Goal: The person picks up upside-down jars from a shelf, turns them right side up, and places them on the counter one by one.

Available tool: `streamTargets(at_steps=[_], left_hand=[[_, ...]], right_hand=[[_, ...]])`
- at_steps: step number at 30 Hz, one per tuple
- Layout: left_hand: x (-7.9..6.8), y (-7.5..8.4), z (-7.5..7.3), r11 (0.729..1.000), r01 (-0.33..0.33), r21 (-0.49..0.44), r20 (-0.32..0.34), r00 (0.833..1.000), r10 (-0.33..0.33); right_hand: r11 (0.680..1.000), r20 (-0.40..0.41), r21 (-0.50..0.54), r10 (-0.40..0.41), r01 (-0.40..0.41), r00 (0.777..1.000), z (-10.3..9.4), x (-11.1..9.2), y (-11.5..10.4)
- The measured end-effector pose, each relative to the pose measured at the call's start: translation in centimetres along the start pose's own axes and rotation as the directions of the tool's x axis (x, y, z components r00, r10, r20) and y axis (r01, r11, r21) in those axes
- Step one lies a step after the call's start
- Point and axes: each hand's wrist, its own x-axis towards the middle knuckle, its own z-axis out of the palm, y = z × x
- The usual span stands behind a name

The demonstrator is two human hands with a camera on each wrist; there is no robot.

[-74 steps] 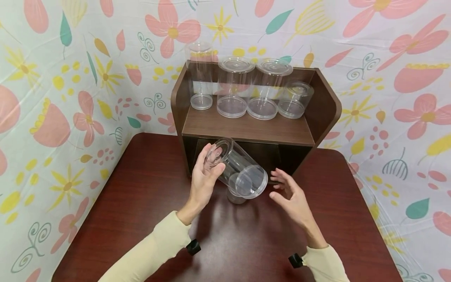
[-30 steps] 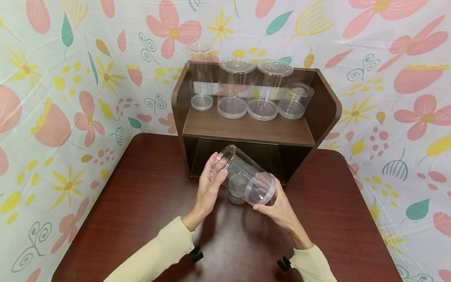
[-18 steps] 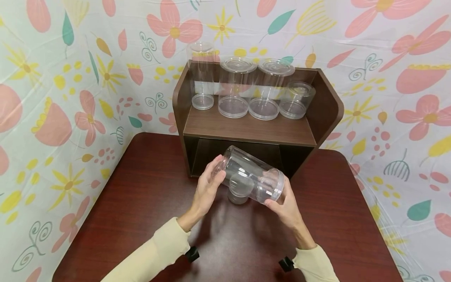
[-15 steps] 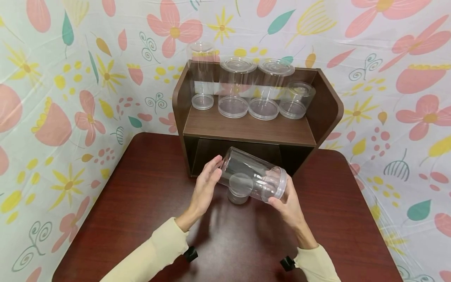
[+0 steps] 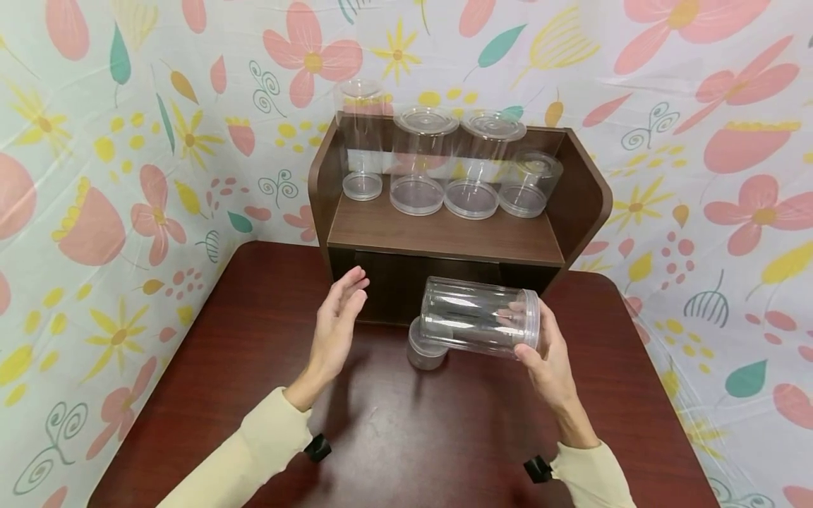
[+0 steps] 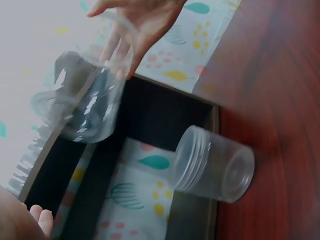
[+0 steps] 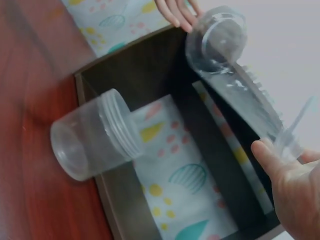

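My right hand holds a clear plastic jar by its ringed end, thumb in front and fingers behind. The jar lies nearly sideways in the air before the shelf, its other end pointing left. In the right wrist view the thumb presses near that ringed rim. To the left, my left hand is raised with fingers extended, apart from the jar and holding nothing. Below the jar's left end, a small frosted jar stands upright on the table; the left wrist view shows its ribbed collar.
A brown shelf unit stands at the table's back. On it are a tall slim jar, two wide jars and a short jar, all clear. Flowered cloth hangs behind the dark red table.
The right hand took hold of the jar's ringed end and drew it rightward, turning it closer to level. The left hand let go of the other end and moved left.
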Motion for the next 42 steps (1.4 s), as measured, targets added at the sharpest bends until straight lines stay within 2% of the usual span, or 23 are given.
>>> streamTargets(at_steps=[6,11,17,22,27,33,37,42], left_hand=[[0.7,0.9,-1.6,1.0,-0.011,0.016,-0.052,0.999,0.012],[1.4,1.6,-2.8,0.998,-0.022,0.065,-0.118,0.993,0.029],[2.3,2.5,-4.0,0.995,-0.028,0.1,-0.155,0.987,0.043],[3.4,3.1,-4.9,0.987,-0.009,0.163,-0.169,0.985,0.038],[4.9,3.3,-5.6,0.976,0.006,0.216,-0.182,0.983,0.034],[6.3,3.1,-5.8,0.973,0.0,0.231,-0.203,0.978,0.048],[6.9,2.9,-5.6,0.97,-0.001,0.244,-0.192,0.98,0.05],[7.8,2.6,-5.4,0.96,-0.012,0.278,-0.168,0.984,0.061]], right_hand=[[1.0,-0.015,0.019,0.015,-0.015,1.0,-1.1,0.3,-1.3],[1.0,-0.008,0.007,-0.018,0.018,1.0,-2.1,0.9,-2.3],[0.994,-0.006,-0.075,-0.085,0.084,0.996,-3.0,1.5,-3.4],[0.979,-0.04,-0.185,-0.088,0.079,0.995,-3.7,1.8,-4.4],[0.963,-0.072,-0.26,-0.089,0.068,0.993,-4.2,2.2,-5.8],[0.943,-0.081,-0.308,-0.158,0.126,0.984,-4.5,3.2,-7.2],[0.916,-0.107,-0.376,-0.19,0.137,0.976,-4.6,3.7,-8.1],[0.815,-0.131,-0.571,-0.215,0.104,0.968,-4.4,4.5,-9.4]])
